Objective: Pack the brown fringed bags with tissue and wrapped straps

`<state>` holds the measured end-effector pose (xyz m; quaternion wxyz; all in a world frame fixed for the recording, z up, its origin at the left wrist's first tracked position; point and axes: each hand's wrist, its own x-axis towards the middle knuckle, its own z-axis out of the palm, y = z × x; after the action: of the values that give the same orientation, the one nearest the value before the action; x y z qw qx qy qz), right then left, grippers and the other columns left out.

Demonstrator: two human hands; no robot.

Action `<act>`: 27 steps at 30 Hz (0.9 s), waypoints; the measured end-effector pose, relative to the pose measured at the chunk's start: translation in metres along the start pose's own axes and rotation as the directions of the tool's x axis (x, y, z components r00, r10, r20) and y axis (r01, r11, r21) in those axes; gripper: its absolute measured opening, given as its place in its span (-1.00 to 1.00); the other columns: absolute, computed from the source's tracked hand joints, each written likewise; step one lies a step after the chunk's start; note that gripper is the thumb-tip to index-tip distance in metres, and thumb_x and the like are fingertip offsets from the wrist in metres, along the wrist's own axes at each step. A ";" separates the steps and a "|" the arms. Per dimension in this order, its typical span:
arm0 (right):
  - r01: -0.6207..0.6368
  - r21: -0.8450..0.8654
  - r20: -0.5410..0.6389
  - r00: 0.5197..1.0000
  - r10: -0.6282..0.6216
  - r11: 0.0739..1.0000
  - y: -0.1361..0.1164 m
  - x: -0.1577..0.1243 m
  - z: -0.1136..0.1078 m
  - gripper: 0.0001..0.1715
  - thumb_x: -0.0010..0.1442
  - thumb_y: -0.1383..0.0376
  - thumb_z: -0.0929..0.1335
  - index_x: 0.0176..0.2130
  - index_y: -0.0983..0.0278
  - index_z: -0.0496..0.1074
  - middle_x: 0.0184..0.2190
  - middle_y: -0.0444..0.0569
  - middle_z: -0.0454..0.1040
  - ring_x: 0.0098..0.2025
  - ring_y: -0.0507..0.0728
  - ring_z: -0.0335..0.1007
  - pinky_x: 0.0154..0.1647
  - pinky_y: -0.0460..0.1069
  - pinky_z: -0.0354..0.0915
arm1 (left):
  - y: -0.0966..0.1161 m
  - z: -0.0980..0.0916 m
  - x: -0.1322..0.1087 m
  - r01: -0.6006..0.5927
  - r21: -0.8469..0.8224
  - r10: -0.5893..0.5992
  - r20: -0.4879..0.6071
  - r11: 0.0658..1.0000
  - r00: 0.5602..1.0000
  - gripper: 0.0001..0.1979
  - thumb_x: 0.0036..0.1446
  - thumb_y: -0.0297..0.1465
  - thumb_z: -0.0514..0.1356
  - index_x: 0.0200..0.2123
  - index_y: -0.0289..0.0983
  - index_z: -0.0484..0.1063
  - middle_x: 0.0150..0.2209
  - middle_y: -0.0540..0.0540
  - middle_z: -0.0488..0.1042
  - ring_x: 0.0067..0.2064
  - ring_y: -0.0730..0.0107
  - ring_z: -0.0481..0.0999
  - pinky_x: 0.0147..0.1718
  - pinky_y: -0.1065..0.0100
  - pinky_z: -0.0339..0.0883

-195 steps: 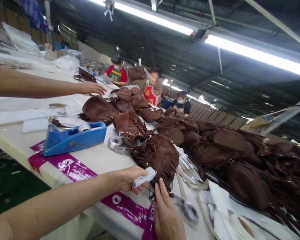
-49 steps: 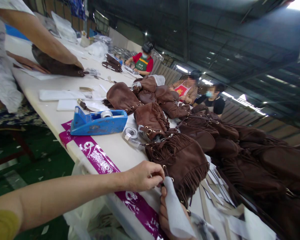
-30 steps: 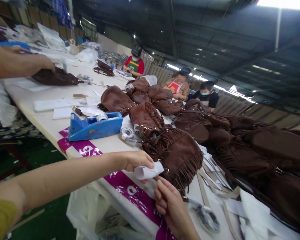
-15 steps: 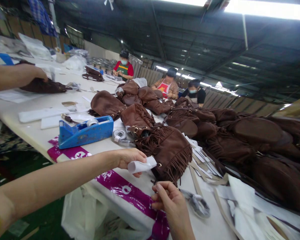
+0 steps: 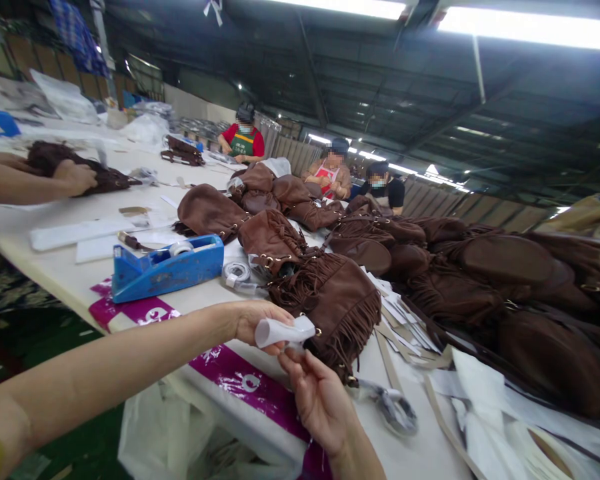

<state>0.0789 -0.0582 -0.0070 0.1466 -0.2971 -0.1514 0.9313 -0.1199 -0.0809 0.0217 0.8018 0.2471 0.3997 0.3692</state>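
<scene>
Head view: rolled white sheet [image 5: 286, 331] grasped by left hand [image 5: 247, 320], at near left of fringed bag [image 5: 340, 293] on bench [image 5: 70, 207]; right hand [image 5: 320, 400] just beneath, fingers' grip unclear; best steadied lightly, uncrushed.

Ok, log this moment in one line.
left hand: holds rolled white sheet | right hand: just below sheet | fringed bag: beside sheet

Overhead tubes [image 5: 530, 30] glaring white; roof [image 5: 355, 73] dim; frame edges stretched, slightly blurred.
</scene>
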 end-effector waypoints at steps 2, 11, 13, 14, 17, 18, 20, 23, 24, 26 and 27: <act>-0.090 0.080 0.071 0.994 0.084 0.993 -0.001 0.003 -0.001 -0.82 0.20 0.35 0.37 -0.25 0.49 0.45 -0.38 0.12 0.62 -0.55 -0.06 0.51 -0.55 -0.26 0.37 | 0.000 0.000 0.000 0.005 -0.017 -0.005 0.019 1.000 1.000 -0.78 -0.06 -0.45 0.29 -0.29 -0.37 0.40 -0.51 -0.06 0.48 -0.59 0.46 0.43 -0.62 0.49 0.31; -0.214 0.181 0.167 0.968 0.185 0.960 -0.001 0.004 -0.003 -0.85 0.11 0.40 0.43 -0.33 0.49 0.42 -0.48 0.03 0.59 -0.54 -0.07 0.51 -0.51 -0.28 0.35 | 0.000 -0.006 0.004 0.004 -0.012 -0.003 0.082 1.000 0.997 -0.66 -0.15 -0.42 0.38 -0.27 -0.34 0.38 -0.48 -0.03 0.48 -0.57 0.46 0.43 -0.59 0.47 0.27; -0.230 0.201 0.178 0.965 0.195 0.952 -0.002 0.006 -0.008 -0.82 0.05 0.44 0.47 -0.34 0.49 0.42 -0.48 0.01 0.59 -0.53 -0.06 0.51 -0.52 -0.27 0.37 | -0.001 -0.008 0.005 0.006 -0.012 -0.004 0.100 1.000 0.995 -0.65 -0.17 -0.40 0.40 -0.29 -0.35 0.37 -0.50 -0.03 0.47 -0.58 0.46 0.41 -0.59 0.47 0.26; -0.239 0.206 0.177 0.963 0.204 0.949 -0.003 0.008 -0.010 -0.80 0.03 0.45 0.48 -0.34 0.49 0.42 -0.48 0.00 0.59 -0.53 -0.06 0.52 -0.52 -0.26 0.38 | -0.001 -0.008 0.006 0.009 -0.016 -0.007 0.110 1.000 0.994 -0.64 -0.18 -0.40 0.40 -0.31 -0.35 0.37 -0.51 -0.02 0.46 -0.59 0.47 0.40 -0.60 0.47 0.25; -0.256 0.210 0.166 0.960 0.224 0.944 -0.002 0.011 -0.016 -0.79 0.02 0.47 0.49 -0.34 0.47 0.41 -0.49 -0.05 0.58 -0.54 -0.07 0.51 -0.53 -0.26 0.40 | -0.001 -0.009 0.007 0.022 -0.035 -0.017 0.123 0.999 0.992 -0.64 -0.20 -0.39 0.41 -0.33 -0.35 0.37 -0.53 -0.02 0.45 -0.60 0.48 0.37 -0.61 0.47 0.23; -0.254 0.212 0.163 0.961 0.222 0.944 -0.001 0.012 -0.018 -0.81 0.03 0.47 0.48 -0.35 0.47 0.40 -0.50 -0.07 0.58 -0.54 -0.08 0.51 -0.52 -0.26 0.40 | -0.001 -0.010 0.007 0.023 -0.042 -0.018 0.120 0.999 0.993 -0.64 -0.20 -0.39 0.41 -0.33 -0.35 0.37 -0.53 -0.03 0.44 -0.60 0.47 0.38 -0.60 0.47 0.23; -0.243 0.222 0.160 0.964 0.211 0.944 0.001 0.011 -0.018 -0.84 0.06 0.47 0.47 -0.36 0.45 0.39 -0.51 -0.10 0.57 -0.56 -0.11 0.49 -0.50 -0.28 0.40 | -0.001 -0.010 0.007 0.018 -0.054 -0.011 0.115 0.998 0.993 -0.66 -0.19 -0.40 0.40 -0.33 -0.35 0.38 -0.54 -0.04 0.45 -0.58 0.45 0.39 -0.60 0.47 0.25; -0.227 0.233 0.143 0.970 0.198 0.946 0.002 0.010 -0.017 -0.91 0.17 0.45 0.40 -0.34 0.45 0.38 -0.51 -0.10 0.58 -0.56 -0.13 0.49 -0.49 -0.30 0.39 | -0.002 -0.011 0.007 0.012 -0.063 -0.004 0.116 0.998 0.993 -0.69 -0.17 -0.41 0.39 -0.33 -0.35 0.39 -0.54 -0.04 0.45 -0.58 0.44 0.40 -0.60 0.47 0.28; -0.223 0.234 0.133 0.971 0.196 0.946 0.001 0.009 -0.016 -0.90 0.23 0.42 0.35 -0.32 0.45 0.38 -0.49 -0.07 0.59 -0.55 -0.12 0.50 -0.50 -0.30 0.38 | -0.002 -0.012 0.007 0.012 -0.061 -0.005 0.114 0.998 0.994 -0.69 -0.16 -0.41 0.38 -0.33 -0.35 0.39 -0.53 -0.05 0.46 -0.58 0.44 0.41 -0.60 0.46 0.29; -0.221 0.233 0.116 0.973 0.198 0.947 0.000 0.008 -0.012 -0.74 0.35 0.32 0.23 -0.27 0.48 0.37 -0.46 0.01 0.60 -0.52 -0.10 0.52 -0.50 -0.29 0.38 | -0.003 -0.013 0.008 0.012 -0.046 -0.007 0.111 0.999 0.994 -0.70 -0.14 -0.41 0.37 -0.31 -0.35 0.39 -0.50 -0.07 0.47 -0.57 0.42 0.43 -0.60 0.44 0.32; -0.219 0.231 0.108 0.974 0.198 0.948 0.000 0.007 -0.009 -0.64 0.39 0.27 0.16 -0.25 0.49 0.37 -0.45 0.04 0.60 -0.51 -0.09 0.53 -0.50 -0.29 0.38 | -0.003 -0.013 0.008 0.007 -0.038 -0.003 0.116 0.999 0.993 -0.70 -0.12 -0.41 0.37 -0.30 -0.34 0.39 -0.49 -0.07 0.48 -0.57 0.41 0.44 -0.60 0.44 0.33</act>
<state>0.0788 -0.0538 -0.0171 0.0759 -0.2524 -0.0106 0.9646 -0.1263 -0.0751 0.0088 0.8290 0.2517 0.3461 0.3599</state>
